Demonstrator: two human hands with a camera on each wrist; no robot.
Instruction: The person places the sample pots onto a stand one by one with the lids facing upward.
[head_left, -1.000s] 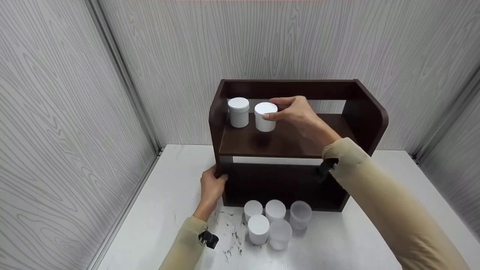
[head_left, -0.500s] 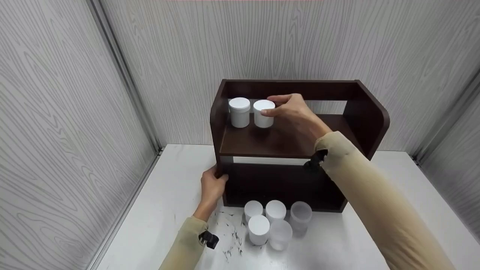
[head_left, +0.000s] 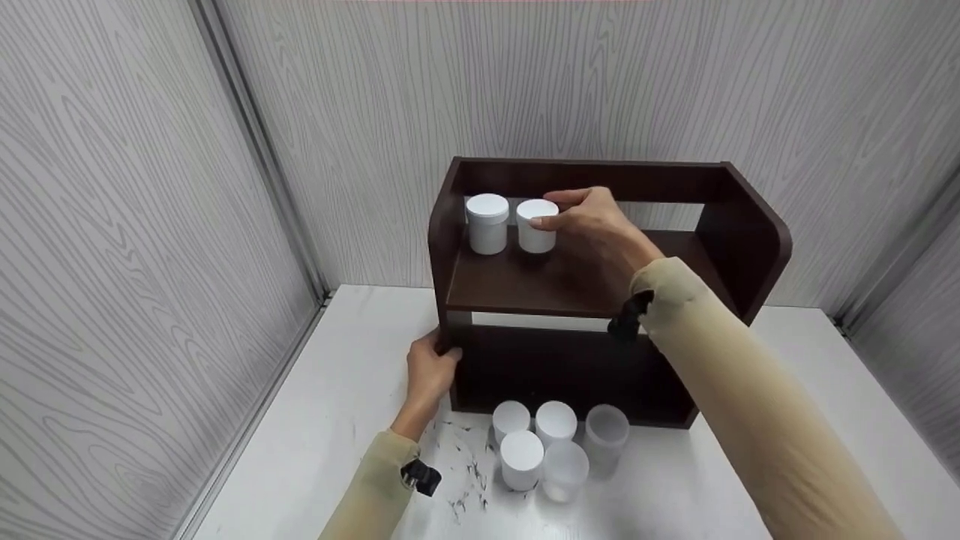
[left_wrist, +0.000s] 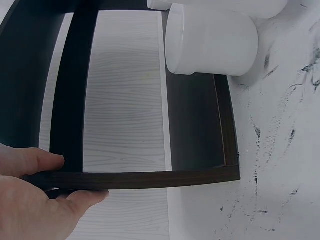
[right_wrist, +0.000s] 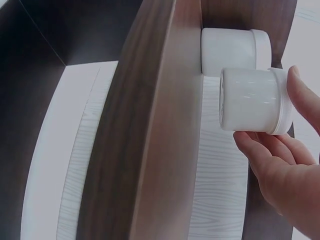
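Between thumb and fingers, my right hand (head_left: 600,223) grips a white lidded jar (head_left: 536,231) by its lid end. In the right wrist view that jar's base (right_wrist: 222,100) sits slightly off the upper board (right_wrist: 172,115). To its left, a matching white jar (head_left: 487,229) stands upright on the upper level of the dark brown shelf unit (head_left: 525,291), close to the side panel. Low on that panel, my left hand (head_left: 430,371) grips the edge; the left wrist view shows thumb and fingers on either side of the panel (left_wrist: 150,180).
On the white table (head_left: 337,405), before the unit's lower level, several jars are grouped. Three are white on top (head_left: 521,454); two translucent ones (head_left: 565,466) stand to the right. Dark smudges (head_left: 469,480) mark the table. Pale wood-grain walls (head_left: 360,112) enclose the table behind and at both sides.
My right hand has moved the jar back and left, nearer the standing jar, and lowered it toward the upper board. The left hand keeps its grip. The view has shifted slightly.
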